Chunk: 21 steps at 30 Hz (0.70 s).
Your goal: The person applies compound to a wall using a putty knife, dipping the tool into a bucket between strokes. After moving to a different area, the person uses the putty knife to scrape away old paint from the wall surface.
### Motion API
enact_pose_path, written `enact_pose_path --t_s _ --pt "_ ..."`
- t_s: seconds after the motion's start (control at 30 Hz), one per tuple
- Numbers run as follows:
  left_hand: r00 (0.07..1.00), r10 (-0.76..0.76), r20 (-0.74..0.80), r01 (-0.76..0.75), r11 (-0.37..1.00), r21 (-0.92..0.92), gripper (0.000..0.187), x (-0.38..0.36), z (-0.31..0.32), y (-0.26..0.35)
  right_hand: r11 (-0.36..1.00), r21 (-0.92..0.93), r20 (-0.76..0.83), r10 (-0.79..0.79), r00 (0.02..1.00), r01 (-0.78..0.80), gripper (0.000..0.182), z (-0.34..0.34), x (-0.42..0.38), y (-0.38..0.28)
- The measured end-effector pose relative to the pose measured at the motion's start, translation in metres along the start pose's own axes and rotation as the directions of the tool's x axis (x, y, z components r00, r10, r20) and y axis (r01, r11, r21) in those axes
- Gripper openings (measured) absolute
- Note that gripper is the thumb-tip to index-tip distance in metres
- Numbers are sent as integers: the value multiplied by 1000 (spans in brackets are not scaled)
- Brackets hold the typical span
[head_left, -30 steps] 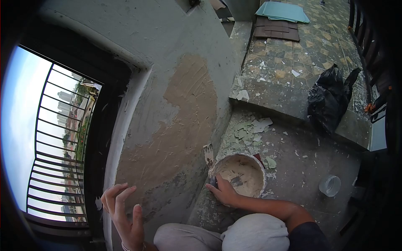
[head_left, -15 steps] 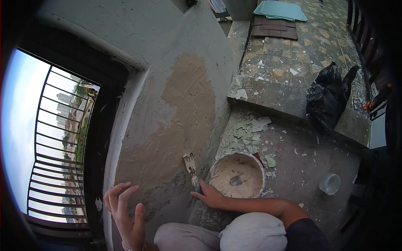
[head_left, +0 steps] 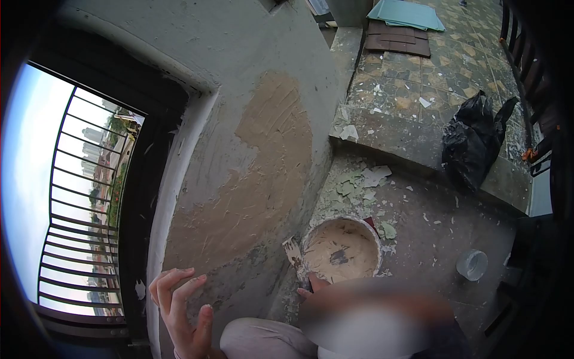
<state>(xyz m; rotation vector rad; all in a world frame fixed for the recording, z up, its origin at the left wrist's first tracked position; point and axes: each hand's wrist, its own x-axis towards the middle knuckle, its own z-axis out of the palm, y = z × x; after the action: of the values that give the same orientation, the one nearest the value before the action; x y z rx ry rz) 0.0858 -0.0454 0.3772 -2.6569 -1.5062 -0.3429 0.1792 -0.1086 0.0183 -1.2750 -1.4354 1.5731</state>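
Observation:
My right hand (head_left: 313,285) is at the lower left rim of a round bucket (head_left: 378,250) of beige putty. Only some of its fingers show; a blurred patch covers the rest and the forearm. Those fingers are closed around a putty knife (head_left: 293,252), whose smeared blade sticks up beside the bucket, close to the wall. My left hand (head_left: 182,308) is raised near the lower part of the wall, fingers bent and apart, with nothing in it. A broad patch of wet beige putty (head_left: 269,161) covers part of the grey wall (head_left: 209,143).
Paint flakes (head_left: 353,188) litter the floor behind the bucket. A black plastic bag (head_left: 472,143) leans on the step's edge (head_left: 406,134). A clear plastic tub (head_left: 472,264) stands at right. Blue-green sheets (head_left: 406,13) lie farther back. At left is a barred window (head_left: 84,197).
My right hand has moved right with the putty knife, away from the wall to the bucket's left side. The left hand has shifted slightly right. The view has tilted a little.

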Motion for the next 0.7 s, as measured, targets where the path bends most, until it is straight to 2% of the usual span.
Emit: enact_pose_path --t_s 0.1,0.13,0.17,0.23,0.3,0.33,0.43,0.47,0.57,0.7 --pt "987 88 136 -80 995 -68 37 -1 -5 5 998 29 -169 59 984 -55 49 -27 -17 9" --pt "975 55 214 -29 992 -121 41 -6 6 2 998 36 -218 51 975 -44 47 -34 -23 22" --pt "927 151 342 -50 956 -288 41 -5 13 -6 998 44 -265 44 963 -34 44 -39 -30 32" --pt "771 384 509 -6 803 -597 42 11 28 -17 980 185 -197 116 974 -79 39 -54 -42 43" --pt "603 434 669 226 711 -666 45 13 58 -25 920 356 -99 214 972 -167 35 -66 -48 35" --pt "505 472 723 343 659 -669 47 14 74 -28 862 452 -33 273 961 -229 35 -72 -52 21" --pt "362 343 867 415 773 -480 50 17 112 -34 602 683 229 362 904 -414 37 -78 -47 3" --pt "371 322 871 456 753 -473 50 17 125 -38 489 732 324 362 874 -474 39 -77 -45 0" --pt "380 272 884 538 713 -450 49 18 143 -43 419 740 396 360 844 -526 40 -69 -30 4" --pt "386 239 891 569 698 -434 48 23 133 -40 398 769 365 370 854 -501 35 -57 -15 13"
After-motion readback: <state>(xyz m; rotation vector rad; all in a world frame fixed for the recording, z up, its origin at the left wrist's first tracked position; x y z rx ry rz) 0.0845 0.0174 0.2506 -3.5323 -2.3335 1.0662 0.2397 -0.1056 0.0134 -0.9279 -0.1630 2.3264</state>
